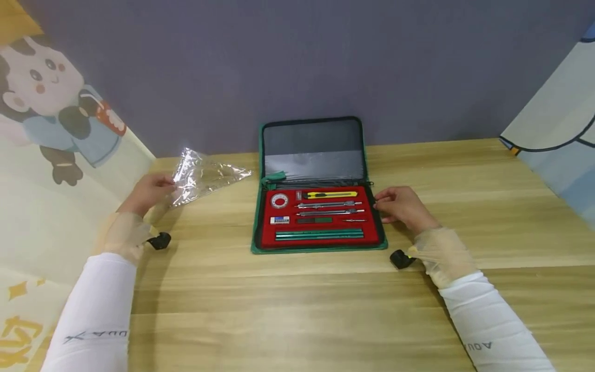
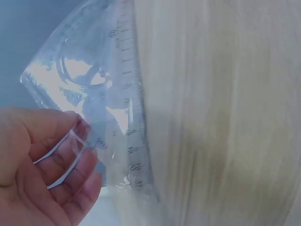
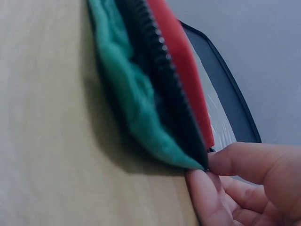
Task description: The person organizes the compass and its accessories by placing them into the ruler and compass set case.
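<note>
Left hand: my left hand (image 1: 147,192) sat at the far left of the wooden table (image 1: 297,299), fingers curled round the near corner of a clear plastic sleeve (image 1: 204,175). The left wrist view showed the fingertips (image 2: 70,155) pinching the film, with a transparent ruler (image 2: 134,117) inside it and curved clear pieces that I took for other drawing aids.

Sleeve position: it lay left of the case, well apart from it, its far end lifted slightly off the wood.

Right hand: my right hand (image 1: 403,206) rested against the right edge of the open drawing set case (image 1: 318,206). From the right wrist view, the fingers (image 3: 235,188) were curled and touching the green fabric corner (image 3: 136,103) by the zip; I read that as a light pinch steadying it.

Case: open in the middle of the table, lid propped up at the far side, red tray (image 1: 321,217) facing me with a yellow utility knife (image 1: 332,195), compasses (image 1: 327,207), an eraser (image 1: 279,220) and green pencils (image 1: 319,235).

Step in hand, as I judged it: the sleeve of rulers was out and being dealt with while the case was held still.

Next move calls for: a firm grip on slippery film, and keeping the case from sliding.
</note>
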A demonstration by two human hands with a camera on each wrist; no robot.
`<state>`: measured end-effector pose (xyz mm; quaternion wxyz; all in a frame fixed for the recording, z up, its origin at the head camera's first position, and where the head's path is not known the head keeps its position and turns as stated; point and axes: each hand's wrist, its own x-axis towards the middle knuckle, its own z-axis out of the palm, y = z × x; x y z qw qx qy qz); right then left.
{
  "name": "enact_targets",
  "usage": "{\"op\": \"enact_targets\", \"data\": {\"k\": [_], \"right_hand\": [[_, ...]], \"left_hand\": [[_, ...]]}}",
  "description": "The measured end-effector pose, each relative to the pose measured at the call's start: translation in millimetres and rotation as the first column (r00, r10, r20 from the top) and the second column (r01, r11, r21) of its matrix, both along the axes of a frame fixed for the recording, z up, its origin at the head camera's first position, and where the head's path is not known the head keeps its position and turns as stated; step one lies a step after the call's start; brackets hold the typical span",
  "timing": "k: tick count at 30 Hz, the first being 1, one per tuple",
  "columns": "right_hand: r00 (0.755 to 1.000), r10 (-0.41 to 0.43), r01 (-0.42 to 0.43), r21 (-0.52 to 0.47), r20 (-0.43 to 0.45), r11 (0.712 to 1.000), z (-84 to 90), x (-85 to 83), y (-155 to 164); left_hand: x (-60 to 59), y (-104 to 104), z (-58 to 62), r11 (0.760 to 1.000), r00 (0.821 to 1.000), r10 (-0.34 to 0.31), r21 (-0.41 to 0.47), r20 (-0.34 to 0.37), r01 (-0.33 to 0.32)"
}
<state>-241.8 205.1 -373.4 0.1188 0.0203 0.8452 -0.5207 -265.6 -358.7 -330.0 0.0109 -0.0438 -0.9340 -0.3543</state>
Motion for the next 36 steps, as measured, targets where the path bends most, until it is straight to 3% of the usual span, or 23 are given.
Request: {"op": "enact_targets", "data": {"k": [6, 12, 20, 25, 29, 33, 36], "right_hand": [[1.0, 0.008, -0.008, -0.011, -0.014, 1.0, -0.7, 1.0, 0.0], [0.999, 0.047, -0.047, -0.037, -0.006, 0.998, -1.0, 0.7, 3.0], [0.996, 0.087, -0.085, -0.098, 0.013, 0.992, 5.0, 0.4, 11.5], [0.998, 0.067, -0.065, -0.109, 0.014, 0.992, 12.1, -9.2, 12.0], [0.995, 0.056, -0.064, -0.107, -0.077, 0.992, 19.2, -23.5, 11.1], [0.978, 0.014, -0.031, -0.079, -0.206, 0.996, 20.1, -39.4, 4.5], [0.974, -0.021, 0.009, -0.051, -0.227, 0.999, 18.9, -49.3, -1.6]], "left_hand": [[17.5, 5.3, 12.9, 0.997, 1.0, 0.021, -0.072, -0.01, -0.021], [26.4, 9.4, 21.1, 0.984, 0.997, 0.009, -0.179, -0.074, -0.023], [33.2, 14.1, 29.4, 0.988, 0.987, 0.038, -0.14, -0.159, -0.061], [37.1, 25.1, 38.4, 0.998, 0.985, 0.034, -0.039, -0.169, -0.041], [39.9, 42.0, 44.2, 1.0, 0.981, 0.014, 0.018, -0.193, -0.011], [39.9, 59.6, 48.1, 0.999, 0.976, 0.009, 0.052, -0.218, 0.003], [36.8, 73.9, 52.1, 0.999, 0.971, 0.001, 0.053, -0.238, 0.012]]}}
